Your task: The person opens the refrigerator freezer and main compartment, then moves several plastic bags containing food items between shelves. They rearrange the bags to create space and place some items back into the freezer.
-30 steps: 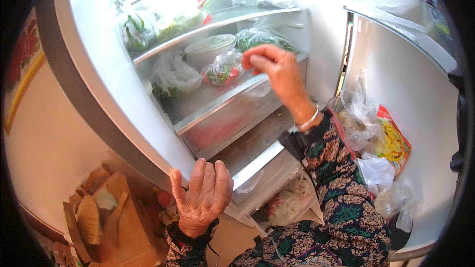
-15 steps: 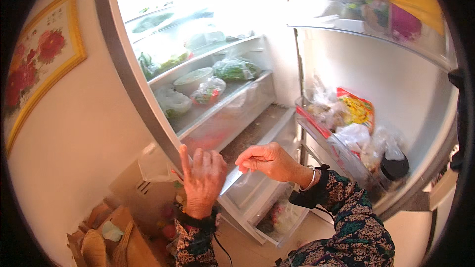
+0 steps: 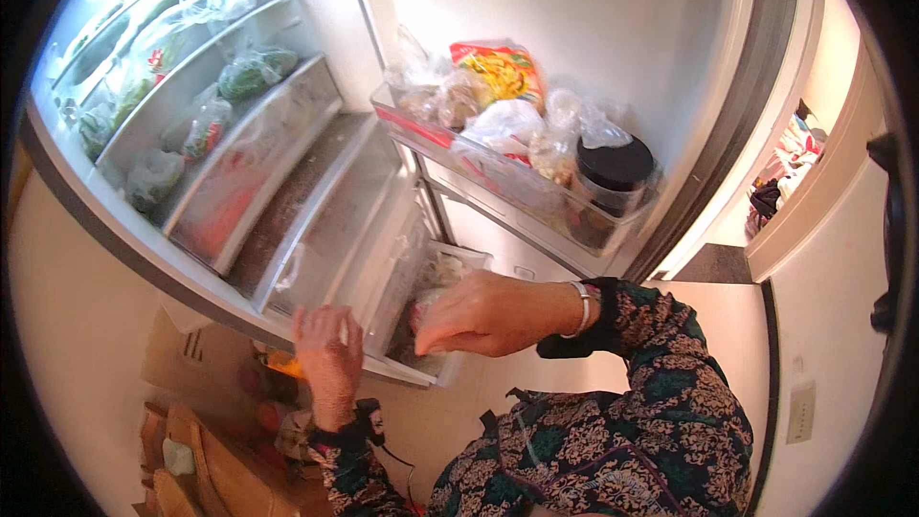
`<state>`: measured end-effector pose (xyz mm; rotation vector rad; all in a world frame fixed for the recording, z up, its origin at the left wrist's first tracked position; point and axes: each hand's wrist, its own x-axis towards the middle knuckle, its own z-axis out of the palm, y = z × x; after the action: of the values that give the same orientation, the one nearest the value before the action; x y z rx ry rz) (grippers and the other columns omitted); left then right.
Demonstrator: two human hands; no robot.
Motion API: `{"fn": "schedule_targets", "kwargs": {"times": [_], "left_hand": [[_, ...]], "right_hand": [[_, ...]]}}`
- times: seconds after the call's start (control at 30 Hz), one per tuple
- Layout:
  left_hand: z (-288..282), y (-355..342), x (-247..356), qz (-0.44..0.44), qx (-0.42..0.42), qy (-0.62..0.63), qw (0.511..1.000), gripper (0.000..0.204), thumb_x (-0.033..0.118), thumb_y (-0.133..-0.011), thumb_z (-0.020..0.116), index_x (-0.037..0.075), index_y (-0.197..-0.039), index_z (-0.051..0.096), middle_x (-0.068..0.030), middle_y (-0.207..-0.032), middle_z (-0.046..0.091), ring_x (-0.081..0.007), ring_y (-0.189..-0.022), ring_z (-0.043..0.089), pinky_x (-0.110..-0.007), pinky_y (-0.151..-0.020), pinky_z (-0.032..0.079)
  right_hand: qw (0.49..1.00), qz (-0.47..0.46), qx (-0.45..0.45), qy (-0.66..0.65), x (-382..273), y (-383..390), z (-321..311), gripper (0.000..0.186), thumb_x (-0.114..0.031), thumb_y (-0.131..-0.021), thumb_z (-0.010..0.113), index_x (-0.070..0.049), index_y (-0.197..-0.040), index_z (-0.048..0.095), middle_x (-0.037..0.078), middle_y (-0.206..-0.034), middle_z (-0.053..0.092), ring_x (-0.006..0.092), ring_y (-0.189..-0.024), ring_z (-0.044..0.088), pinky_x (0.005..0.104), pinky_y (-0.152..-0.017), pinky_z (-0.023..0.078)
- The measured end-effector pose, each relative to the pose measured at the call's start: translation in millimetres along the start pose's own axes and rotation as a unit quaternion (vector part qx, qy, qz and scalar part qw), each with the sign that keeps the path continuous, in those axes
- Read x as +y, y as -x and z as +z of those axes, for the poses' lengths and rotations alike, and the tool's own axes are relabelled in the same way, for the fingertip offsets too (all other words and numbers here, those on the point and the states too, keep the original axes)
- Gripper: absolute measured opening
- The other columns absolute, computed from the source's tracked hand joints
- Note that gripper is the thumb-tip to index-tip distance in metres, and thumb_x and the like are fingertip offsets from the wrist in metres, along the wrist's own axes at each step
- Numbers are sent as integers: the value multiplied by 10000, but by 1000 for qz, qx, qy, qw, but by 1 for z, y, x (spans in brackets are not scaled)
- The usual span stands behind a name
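My left hand (image 3: 328, 354) is at the near lower edge of the fridge, its back to me and its fingers stretched upward, beside the pulled-out clear drawer (image 3: 330, 230). My right hand (image 3: 483, 316) hangs above a lower drawer (image 3: 388, 311) holding bagged food (image 3: 445, 268). Its fingers are pressed together and point left; whatever may be between them is hidden. A silver bracelet (image 3: 581, 308) circles that wrist.
Bagged greens (image 3: 258, 72) fill the fridge shelves at left. The open door's bin (image 3: 469, 158) carries bags, a red-and-yellow packet (image 3: 503, 72) and a black-lidded jar (image 3: 616, 168). Cardboard boxes (image 3: 206, 460) stand at lower left; a doorway opens at right.
The view has swung right and down, bringing more of the door and floor in. My right hand has moved over the lower drawer, and my left hand's fingers are drawn closer together.
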<state>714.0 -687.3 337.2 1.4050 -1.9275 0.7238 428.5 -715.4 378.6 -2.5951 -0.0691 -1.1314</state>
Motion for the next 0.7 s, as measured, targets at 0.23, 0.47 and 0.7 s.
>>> {"fn": "schedule_targets", "kwargs": {"times": [0.23,0.47,0.7], "left_hand": [[102,71,91,-38,-117,167,978,84,112,-847,677,61,-912,667,-112,-863,677,-318,-861,638,-446,-854,491],[137,142,158,-83,-174,217,957,94,149,-834,656,76,-783,627,-127,-779,660,-336,-798,645,-441,-768,491],[118,177,181,-138,-266,177,937,125,146,-853,666,45,-920,694,-145,-853,683,-356,-845,644,-448,-779,506]], "right_hand": [[973,90,71,202,-61,118,-82,156,-29,-817,697,-64,-970,690,97,-937,693,282,-803,684,368,-699,547],[670,24,252,698,-103,181,-162,363,-131,-876,724,-11,-1190,588,208,-1292,528,358,-1214,515,515,-995,497],[701,118,233,664,-41,204,-185,754,-257,-841,816,-103,-1458,410,186,-1512,234,323,-1403,272,439,-1093,428]]}}
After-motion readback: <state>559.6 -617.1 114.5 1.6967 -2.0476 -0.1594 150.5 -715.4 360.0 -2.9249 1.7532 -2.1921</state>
